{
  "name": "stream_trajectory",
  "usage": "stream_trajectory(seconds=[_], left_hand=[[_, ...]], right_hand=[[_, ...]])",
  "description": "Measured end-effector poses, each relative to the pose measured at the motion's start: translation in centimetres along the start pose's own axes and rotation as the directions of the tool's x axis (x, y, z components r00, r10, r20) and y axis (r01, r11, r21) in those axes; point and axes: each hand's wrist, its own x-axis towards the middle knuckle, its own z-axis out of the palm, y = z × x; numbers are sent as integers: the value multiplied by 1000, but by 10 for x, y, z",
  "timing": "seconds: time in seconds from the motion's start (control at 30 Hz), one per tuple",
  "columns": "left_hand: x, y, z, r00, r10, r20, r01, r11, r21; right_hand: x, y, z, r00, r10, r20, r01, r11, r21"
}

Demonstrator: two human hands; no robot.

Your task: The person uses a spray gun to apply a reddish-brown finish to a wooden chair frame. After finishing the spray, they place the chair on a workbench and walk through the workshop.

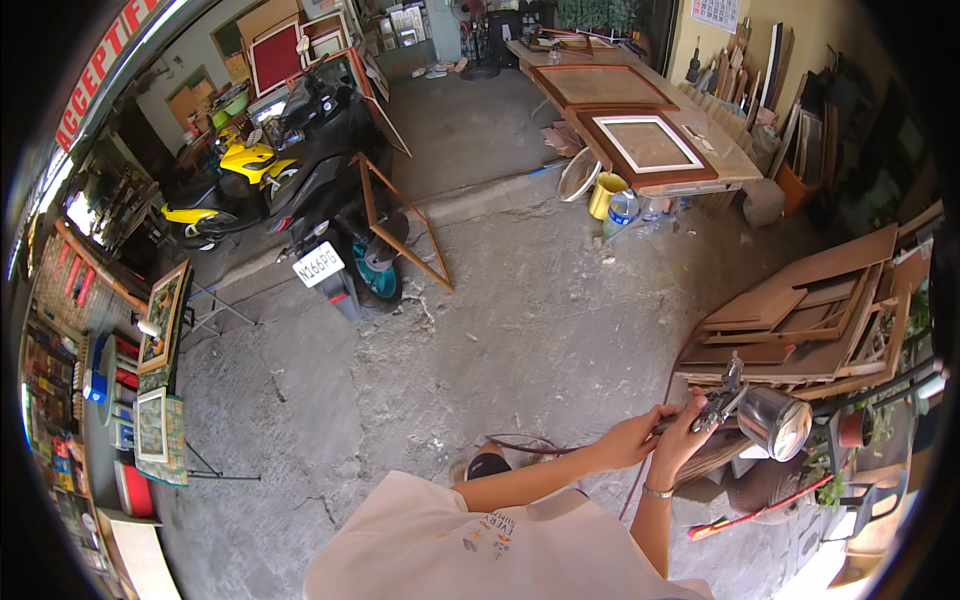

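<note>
On the right side of the head view, my right hand (685,432) is wrapped round the handle of a metal spray gun (722,405), with a watch on its wrist. A shiny metal cup (778,424) is attached to the gun and lies tilted to the right. Coming in from the left, my left hand (640,436) is closed at the rear of the handle, right beside the right hand. What its fingertips grip there is partly hidden. A thin hose (632,492) runs down near my right forearm.
Stacked brown boards (800,310) stand just beyond the gun. A work table (735,165) at the back carries picture frames, including a white frame (648,143). A black motorcycle (330,215) and a wooden frame (410,228) leaning on it stand back left. A red-handled tool (735,519) lies lower right.
</note>
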Motion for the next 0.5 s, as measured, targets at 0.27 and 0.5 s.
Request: stream_trajectory(seconds=[0.27,0.5], left_hand=[[116,-9,-61,998,2,-60,3,997,78],[224,-54,-144,992,120,-38,-111,977,182]], right_hand=[[95,21,69,992,-115,-42,115,993,-12],[178,48,144,979,-202,22,203,972,-122]])
